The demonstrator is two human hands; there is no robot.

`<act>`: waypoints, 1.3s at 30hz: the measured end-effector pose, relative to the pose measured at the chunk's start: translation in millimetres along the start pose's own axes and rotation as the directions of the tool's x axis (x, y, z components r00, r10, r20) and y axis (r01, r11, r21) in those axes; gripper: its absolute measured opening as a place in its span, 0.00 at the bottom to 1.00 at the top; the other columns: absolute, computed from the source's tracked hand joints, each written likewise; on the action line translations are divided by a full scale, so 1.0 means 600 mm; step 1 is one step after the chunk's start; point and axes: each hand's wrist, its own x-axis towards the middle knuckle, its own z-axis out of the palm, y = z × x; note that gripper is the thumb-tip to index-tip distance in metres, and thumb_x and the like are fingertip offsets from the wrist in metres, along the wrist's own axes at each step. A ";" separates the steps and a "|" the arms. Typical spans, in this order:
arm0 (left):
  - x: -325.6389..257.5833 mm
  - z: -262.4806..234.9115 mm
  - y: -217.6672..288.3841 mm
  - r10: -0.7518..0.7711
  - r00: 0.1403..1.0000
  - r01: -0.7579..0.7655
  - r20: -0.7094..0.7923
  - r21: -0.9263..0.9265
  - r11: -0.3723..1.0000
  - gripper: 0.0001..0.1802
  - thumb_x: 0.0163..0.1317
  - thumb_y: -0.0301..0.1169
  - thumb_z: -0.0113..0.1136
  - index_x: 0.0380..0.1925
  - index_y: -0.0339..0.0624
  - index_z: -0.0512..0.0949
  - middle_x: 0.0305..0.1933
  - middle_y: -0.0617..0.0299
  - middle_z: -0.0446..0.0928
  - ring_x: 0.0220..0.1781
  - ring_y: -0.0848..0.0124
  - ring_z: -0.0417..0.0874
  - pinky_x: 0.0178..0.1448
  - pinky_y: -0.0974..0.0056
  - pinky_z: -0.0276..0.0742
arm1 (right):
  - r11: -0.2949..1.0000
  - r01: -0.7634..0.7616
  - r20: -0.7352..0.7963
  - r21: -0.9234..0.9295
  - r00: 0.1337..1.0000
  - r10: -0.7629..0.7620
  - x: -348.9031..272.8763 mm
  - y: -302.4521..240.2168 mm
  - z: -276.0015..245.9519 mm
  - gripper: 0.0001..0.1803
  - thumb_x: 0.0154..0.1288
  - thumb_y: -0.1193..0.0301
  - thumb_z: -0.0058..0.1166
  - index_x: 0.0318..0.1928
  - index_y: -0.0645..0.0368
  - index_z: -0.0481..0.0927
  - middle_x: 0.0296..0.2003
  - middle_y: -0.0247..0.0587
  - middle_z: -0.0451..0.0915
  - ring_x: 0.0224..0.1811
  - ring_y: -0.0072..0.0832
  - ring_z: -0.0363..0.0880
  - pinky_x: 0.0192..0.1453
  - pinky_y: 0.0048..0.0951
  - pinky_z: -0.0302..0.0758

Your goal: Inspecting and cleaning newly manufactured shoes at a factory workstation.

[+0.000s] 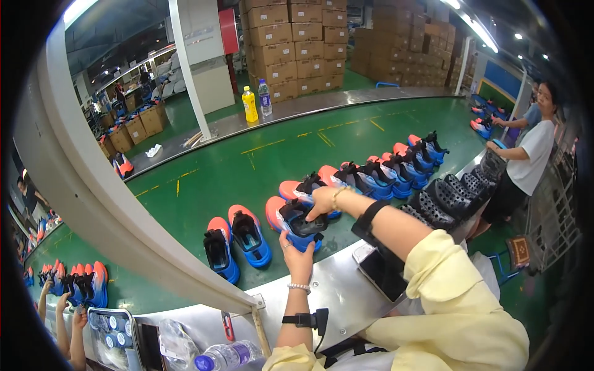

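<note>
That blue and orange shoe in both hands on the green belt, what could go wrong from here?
The shoe sits at the near edge of the green belt; if the left hand or right hand loosens, it might tip onto the metal ledge. The next shoe lies close behind the right hand and could be knocked askew. A phone lies near the ledge's rim, under the right forearm, and might get nudged off.

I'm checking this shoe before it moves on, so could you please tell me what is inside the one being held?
The right hand reaches into the held shoe, fingers at its dark opening; the left hand grips its near end. Anything deeper inside is hidden.
</note>
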 end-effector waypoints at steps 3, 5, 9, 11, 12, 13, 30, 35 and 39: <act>0.000 0.005 -0.012 0.028 1.000 -0.028 -0.003 -0.002 1.000 0.38 0.48 0.26 0.69 0.59 0.40 0.62 0.65 0.43 0.65 0.65 0.47 0.70 0.67 0.53 0.65 | 0.998 -0.033 -0.263 -0.047 0.965 0.019 0.045 -0.018 0.059 0.36 0.46 0.45 0.68 0.44 0.65 0.84 0.42 0.52 0.85 0.44 0.42 0.85 0.49 0.38 0.80; -0.005 0.005 -0.012 0.154 0.987 -0.146 -0.038 0.165 0.976 0.33 0.50 0.26 0.67 0.57 0.42 0.65 0.70 0.41 0.59 0.65 0.44 0.70 0.65 0.52 0.68 | 0.995 -0.097 -0.304 0.030 0.947 0.101 0.053 -0.047 0.083 0.31 0.47 0.48 0.69 0.43 0.60 0.85 0.44 0.50 0.84 0.48 0.42 0.84 0.52 0.39 0.80; -0.009 0.006 0.026 0.040 0.999 -0.041 0.009 0.150 0.988 0.28 0.51 0.27 0.65 0.54 0.44 0.69 0.74 0.39 0.53 0.63 0.40 0.72 0.61 0.50 0.72 | 0.990 -0.131 -0.482 0.049 0.865 0.139 0.077 -0.078 0.153 0.17 0.52 0.57 0.66 0.34 0.57 0.86 0.36 0.46 0.85 0.41 0.38 0.86 0.46 0.38 0.82; -0.010 -0.001 0.023 0.042 0.999 -0.045 0.022 0.162 0.986 0.24 0.52 0.27 0.65 0.51 0.43 0.72 0.75 0.38 0.51 0.59 0.39 0.74 0.58 0.49 0.74 | 0.986 -0.151 -0.499 0.064 0.851 0.163 0.092 -0.087 0.172 0.16 0.54 0.58 0.63 0.32 0.58 0.86 0.34 0.48 0.85 0.40 0.39 0.86 0.44 0.37 0.82; -0.008 -0.001 0.025 -0.056 0.996 0.052 0.065 0.065 0.997 0.26 0.53 0.24 0.64 0.55 0.38 0.73 0.75 0.40 0.52 0.70 0.44 0.65 0.68 0.54 0.65 | 0.990 -0.126 -0.511 0.068 0.848 0.143 0.096 -0.084 0.176 0.15 0.54 0.59 0.62 0.31 0.58 0.86 0.34 0.48 0.85 0.40 0.39 0.86 0.43 0.37 0.83; -0.011 -0.006 0.025 -0.062 0.997 0.058 0.055 0.072 0.996 0.26 0.53 0.24 0.64 0.55 0.38 0.73 0.75 0.40 0.52 0.70 0.44 0.65 0.68 0.54 0.65 | 0.992 -0.099 -0.524 0.072 0.843 0.123 0.095 -0.082 0.178 0.14 0.55 0.60 0.61 0.30 0.58 0.86 0.34 0.48 0.85 0.39 0.40 0.86 0.42 0.37 0.83; 0.054 -0.063 -0.074 0.049 0.995 -0.047 0.085 -0.026 0.999 0.08 0.50 0.21 0.61 0.32 0.38 0.79 0.66 0.39 0.67 0.68 0.53 0.70 0.68 0.58 0.65 | 0.758 0.548 -0.562 0.353 0.772 -0.296 -0.216 -0.043 0.108 0.25 0.66 0.57 0.55 0.55 0.62 0.74 0.38 0.50 0.82 0.42 0.47 0.80 0.48 0.40 0.75; 0.099 -0.109 -0.011 -0.132 0.985 0.111 0.107 0.184 0.977 0.15 0.47 0.19 0.57 0.38 0.38 0.77 0.59 0.41 0.75 0.59 0.55 0.78 0.64 0.56 0.71 | 0.846 0.474 -0.883 0.242 0.470 -0.011 -0.483 0.130 0.038 0.16 0.56 0.68 0.65 0.44 0.60 0.82 0.32 0.43 0.84 0.37 0.39 0.81 0.45 0.36 0.76; 0.147 -0.072 0.006 0.012 0.975 -0.076 0.221 0.282 0.956 0.48 0.43 0.24 0.72 0.65 0.38 0.56 0.64 0.43 0.68 0.61 0.53 0.76 0.65 0.56 0.72 | 0.852 0.196 -0.867 0.486 0.233 0.441 -0.539 0.257 0.072 0.15 0.59 0.69 0.60 0.46 0.63 0.80 0.32 0.44 0.82 0.39 0.40 0.81 0.48 0.35 0.75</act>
